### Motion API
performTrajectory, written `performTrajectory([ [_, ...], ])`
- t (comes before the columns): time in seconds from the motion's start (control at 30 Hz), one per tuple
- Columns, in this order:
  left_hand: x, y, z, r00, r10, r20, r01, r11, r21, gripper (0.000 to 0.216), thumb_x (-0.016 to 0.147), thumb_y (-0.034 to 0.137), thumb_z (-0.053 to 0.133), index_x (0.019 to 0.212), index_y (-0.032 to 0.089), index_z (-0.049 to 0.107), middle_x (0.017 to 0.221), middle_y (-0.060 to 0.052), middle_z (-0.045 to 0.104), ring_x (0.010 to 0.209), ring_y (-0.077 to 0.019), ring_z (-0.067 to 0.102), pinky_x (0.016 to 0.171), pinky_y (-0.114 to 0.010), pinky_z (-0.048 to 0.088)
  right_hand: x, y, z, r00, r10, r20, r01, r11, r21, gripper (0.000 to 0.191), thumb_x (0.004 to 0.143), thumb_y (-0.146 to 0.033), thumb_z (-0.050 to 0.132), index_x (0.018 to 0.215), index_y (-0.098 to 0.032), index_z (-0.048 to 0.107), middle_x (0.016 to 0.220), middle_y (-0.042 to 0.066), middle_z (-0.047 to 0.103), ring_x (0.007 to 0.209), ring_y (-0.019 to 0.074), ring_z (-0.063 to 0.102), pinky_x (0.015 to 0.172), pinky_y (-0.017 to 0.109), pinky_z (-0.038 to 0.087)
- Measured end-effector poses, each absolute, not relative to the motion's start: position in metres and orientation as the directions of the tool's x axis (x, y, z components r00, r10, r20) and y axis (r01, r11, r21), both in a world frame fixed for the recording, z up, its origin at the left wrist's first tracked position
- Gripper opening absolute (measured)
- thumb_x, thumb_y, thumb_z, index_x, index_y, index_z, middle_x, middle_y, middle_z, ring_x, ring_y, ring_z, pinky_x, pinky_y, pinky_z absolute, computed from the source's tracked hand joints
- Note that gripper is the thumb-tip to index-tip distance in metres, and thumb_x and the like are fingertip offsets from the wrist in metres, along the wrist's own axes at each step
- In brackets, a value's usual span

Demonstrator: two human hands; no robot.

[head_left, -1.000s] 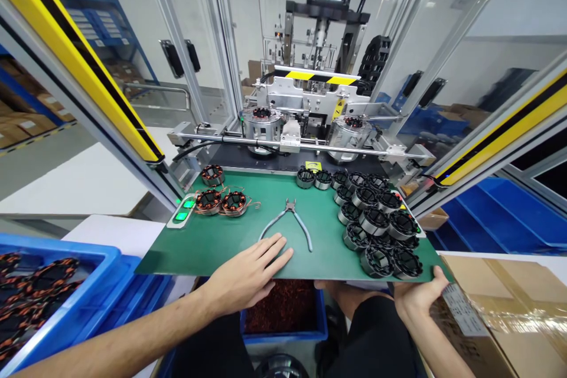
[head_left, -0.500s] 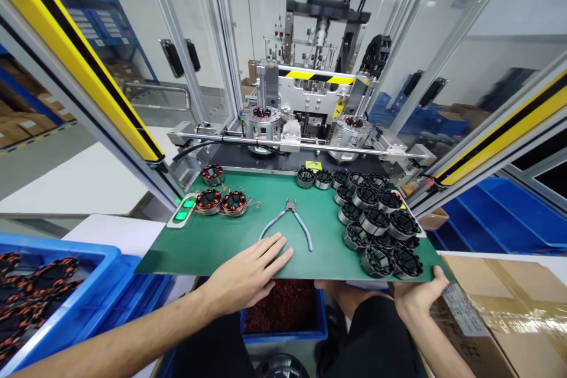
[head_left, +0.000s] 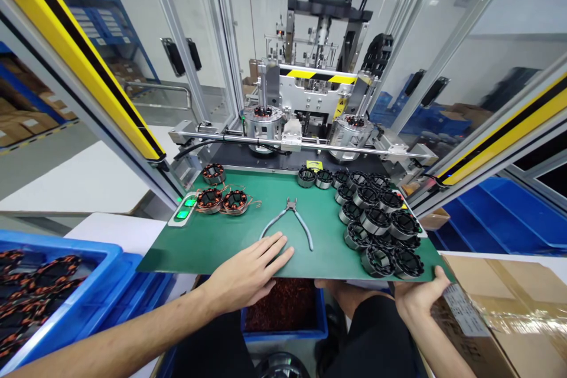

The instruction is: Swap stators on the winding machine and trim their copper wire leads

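Green worktop (head_left: 230,242) spans the front of a framed machine (head_left: 310,91), with black cores (head_left: 375,227) clustered on its right and three copper-wound cores (head_left: 234,211) at its left, beside lit green buttons (head_left: 182,214). Over its front edge the left hand (head_left: 252,270) lies palm down, fingers extended and gripping nothing, the fingertips just beside the left handle of the spread pliers (head_left: 291,205), whose end they hide, so contact is unclear. The right hand (head_left: 419,294) sits at the worktop's front right corner, thumb on top and fingers hidden beneath, so how tightly they close cannot be told.
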State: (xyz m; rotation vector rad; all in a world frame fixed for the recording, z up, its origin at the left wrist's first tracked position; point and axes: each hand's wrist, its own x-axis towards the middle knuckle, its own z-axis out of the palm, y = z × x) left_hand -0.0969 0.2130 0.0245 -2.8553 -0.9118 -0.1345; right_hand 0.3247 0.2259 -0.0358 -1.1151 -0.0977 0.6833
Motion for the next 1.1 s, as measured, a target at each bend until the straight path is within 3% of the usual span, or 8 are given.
performTrajectory([
  [0.13,-0.0973,0.213,0.0236,0.809,0.572,0.132,0.585,-0.804,-0.101,0.073,0.104,0.039,0.065,0.166,0.011,0.039,0.172,-0.022,0.046,0.161,-0.0383,0.042,0.13,-0.049,0.037,0.3249,0.2252,-0.0369,0.797,0.549,-0.252,-0.45,0.262,-0.854,0.05,0.089,-0.056,0.047,0.116,-0.024,0.075,0.124,0.003,0.077,0.131,0.0245,0.067,0.127,0.047,0.045],
  [0.3,-0.0973,0.213,0.0232,0.808,0.574,0.135,0.587,-0.804,-0.098,0.074,0.102,0.038,0.067,0.166,0.011,0.04,0.171,-0.022,0.047,0.159,-0.0389,0.045,0.129,-0.05,0.039,0.3245,0.2253,-0.0404,0.801,0.563,-0.204,-0.418,0.282,-0.864,0.054,0.085,-0.06,0.052,0.118,-0.023,0.074,0.128,0.006,0.076,0.131,0.0267,0.066,0.119,0.049,0.053],
  [0.47,-0.0967,0.2132,0.0227,0.808,0.576,0.125,0.588,-0.804,-0.089,0.074,0.102,0.038,0.068,0.165,0.012,0.041,0.171,-0.022,0.047,0.16,-0.0382,0.045,0.13,-0.049,0.039,0.3241,0.2266,-0.0411,0.803,0.56,-0.205,-0.414,0.278,-0.867,0.054,0.084,-0.062,0.053,0.116,-0.023,0.074,0.128,0.005,0.076,0.133,0.0268,0.065,0.127,0.05,0.045],
  [0.7,-0.098,0.2136,0.0192,0.806,0.578,0.125,0.588,-0.807,-0.057,0.073,0.105,0.039,0.065,0.167,0.012,0.039,0.173,-0.022,0.043,0.163,-0.0377,0.04,0.132,-0.05,0.034,0.3272,0.2259,-0.0431,0.798,0.582,-0.157,-0.401,0.317,-0.859,0.057,0.08,-0.063,0.058,0.118,-0.023,0.072,0.13,0.006,0.075,0.131,0.0294,0.065,0.115,0.053,0.055],
  [1.1,-0.0978,0.2133,0.0206,0.809,0.575,0.121,0.586,-0.807,-0.077,0.074,0.105,0.041,0.064,0.167,0.011,0.038,0.173,-0.023,0.043,0.163,-0.0386,0.039,0.133,-0.05,0.033,0.3273,0.2258,-0.0419,0.798,0.581,-0.159,-0.4,0.313,-0.861,0.059,0.077,-0.064,0.059,0.116,-0.022,0.073,0.13,0.008,0.075,0.134,0.0324,0.064,0.112,0.056,0.058],
])
